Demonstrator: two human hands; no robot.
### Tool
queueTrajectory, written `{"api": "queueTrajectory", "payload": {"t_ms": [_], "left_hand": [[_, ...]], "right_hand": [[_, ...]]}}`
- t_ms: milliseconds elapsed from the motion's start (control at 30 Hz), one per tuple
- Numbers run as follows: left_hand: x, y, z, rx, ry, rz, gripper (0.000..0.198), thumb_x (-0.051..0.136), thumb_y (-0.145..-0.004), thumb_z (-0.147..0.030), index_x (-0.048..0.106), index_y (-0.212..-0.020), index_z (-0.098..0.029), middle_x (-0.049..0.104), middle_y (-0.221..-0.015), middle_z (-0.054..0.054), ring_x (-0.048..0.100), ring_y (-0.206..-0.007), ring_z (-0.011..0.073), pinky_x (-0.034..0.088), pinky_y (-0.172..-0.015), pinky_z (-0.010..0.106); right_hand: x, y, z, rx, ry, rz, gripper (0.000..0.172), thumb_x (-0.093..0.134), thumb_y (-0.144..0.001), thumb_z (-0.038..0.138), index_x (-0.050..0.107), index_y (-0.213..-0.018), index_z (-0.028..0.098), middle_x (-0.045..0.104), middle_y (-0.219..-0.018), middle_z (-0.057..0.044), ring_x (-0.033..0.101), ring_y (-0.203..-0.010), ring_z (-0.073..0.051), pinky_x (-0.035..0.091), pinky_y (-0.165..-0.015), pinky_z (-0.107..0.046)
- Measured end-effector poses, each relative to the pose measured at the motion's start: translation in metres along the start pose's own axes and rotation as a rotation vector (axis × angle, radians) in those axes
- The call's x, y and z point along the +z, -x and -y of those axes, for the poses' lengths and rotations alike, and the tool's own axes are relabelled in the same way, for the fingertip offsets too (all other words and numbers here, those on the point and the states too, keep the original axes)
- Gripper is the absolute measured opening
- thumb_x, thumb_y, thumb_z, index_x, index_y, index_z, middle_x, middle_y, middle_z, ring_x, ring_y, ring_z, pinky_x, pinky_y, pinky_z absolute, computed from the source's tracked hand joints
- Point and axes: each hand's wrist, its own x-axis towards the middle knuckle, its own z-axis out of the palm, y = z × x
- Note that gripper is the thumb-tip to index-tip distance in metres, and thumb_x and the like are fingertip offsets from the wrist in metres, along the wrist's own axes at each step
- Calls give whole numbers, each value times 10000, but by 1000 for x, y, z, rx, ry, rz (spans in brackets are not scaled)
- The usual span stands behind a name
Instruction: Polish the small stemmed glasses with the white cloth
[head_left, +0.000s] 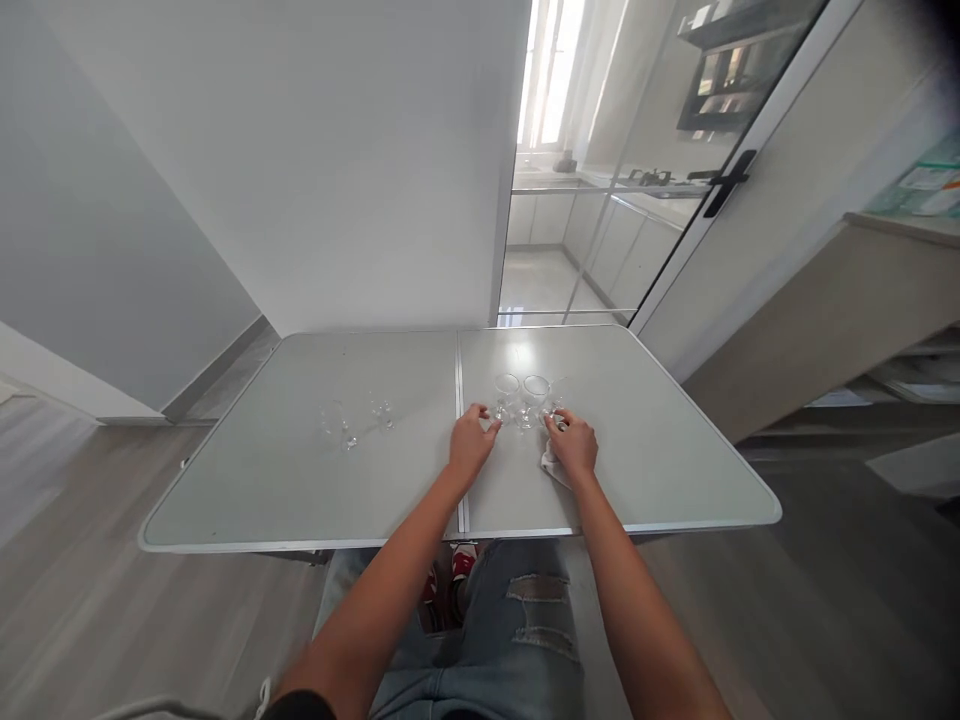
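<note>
Several clear stemmed glasses [536,386] stand close together on the right half of the pale table [300,500]. At their left side is my left hand [472,438], its thumb and fingers curled toward a glass [506,384] with a small gap between the tips. My right hand [573,443] is at the right side of the group, fingers bent around the lower part of a glass. A white cloth [553,464] lies beneath and beside my right hand. Whether either hand bears on the glass is hard to see.
Two more clear glasses, one lying [346,435] and one [382,411] near it, are on the left half of the table. A metal seam [460,480] divides the tabletop. Behind stand a wall and a glass door with a black handle [729,183].
</note>
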Motion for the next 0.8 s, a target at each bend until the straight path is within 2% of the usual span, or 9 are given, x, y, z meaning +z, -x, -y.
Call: {"api": "queueTrajectory", "payload": {"t_ms": [67, 200, 300, 400, 467, 567, 700, 767, 800], "left_hand": [[20, -16, -3, -36, 44, 36, 378, 761, -798, -316, 606, -1125, -209, 711, -1087, 71, 641, -712, 138, 471, -761, 283], [48, -33, -9, -74, 144, 33, 414, 811, -749, -308, 626, -1103, -196, 731, -974, 58, 665, -738, 154, 479, -749, 278], [57, -37, -11, -70, 244, -16, 221, 735, -811, -223, 662, -1013, -172, 740, -964, 83, 681, -785, 163, 484, -762, 280], [51, -33, -11, -49, 322, -54, 77, 667, -843, -164, 678, -919, -167, 743, -927, 92, 687, -806, 171, 488, -784, 293], [38, -23, -9, -52, 384, -95, 73, 652, -852, -180, 678, -919, -176, 740, -906, 82, 679, -767, 165, 496, -760, 293], [8, 4, 1, -90, 492, -169, 148, 627, -883, -296, 674, -965, -182, 737, -906, 73, 666, -704, 147, 514, -683, 271], [-51, 51, 34, -94, 424, -298, 198, 657, -858, -364, 701, -966, -205, 748, -951, 56, 682, -754, 153, 539, -736, 273], [-84, 71, 57, -140, 354, -380, 213, 665, -848, -388, 703, -956, -209, 750, -949, 53, 688, -747, 158, 543, -728, 276], [-100, 78, 68, -165, 316, -428, 223, 656, -855, -398, 699, -967, -210, 751, -941, 51, 692, -754, 160, 546, -738, 277]], "right_hand": [[0, -1, 1, 7, 18, 4, 414, 543, -872, 552, 735, -1124, 285, 752, -1000, -90, 679, -892, -250, 459, -728, -299], [2, -6, 4, 12, 25, 0, 424, 554, -859, 540, 739, -1138, 280, 755, -1034, -102, 684, -913, -254, 471, -765, -306], [4, -10, 4, 15, 2, -15, 422, 560, -848, 515, 753, -1126, 263, 753, -1056, -127, 686, -922, -273, 480, -782, -331], [8, -11, 0, 14, -32, -58, 430, 542, -847, 497, 771, -1084, 221, 748, -1079, -154, 683, -928, -299, 485, -795, -367], [12, -11, -4, -9, -79, -100, 433, 533, -845, 489, 779, -1051, 198, 741, -1108, -158, 680, -946, -305, 485, -817, -376], [15, -12, -9, -78, -148, -178, 420, 516, -849, 458, 777, -990, 160, 746, -1082, -159, 679, -941, -298, 481, -840, -372], [3, -3, -5, -145, -171, -400, 430, 438, -895, 425, 741, -940, 123, 741, -977, -179, 667, -898, -300, 472, -833, -394], [-6, 15, 9, -149, -164, -492, 428, 408, -922, 421, 723, -932, 131, 728, -949, -185, 656, -913, -311, 465, -843, -414], [-8, 28, 19, -159, -157, -485, 426, 411, -934, 443, 718, -928, 147, 723, -923, -181, 655, -906, -317, 468, -836, -422]]}}
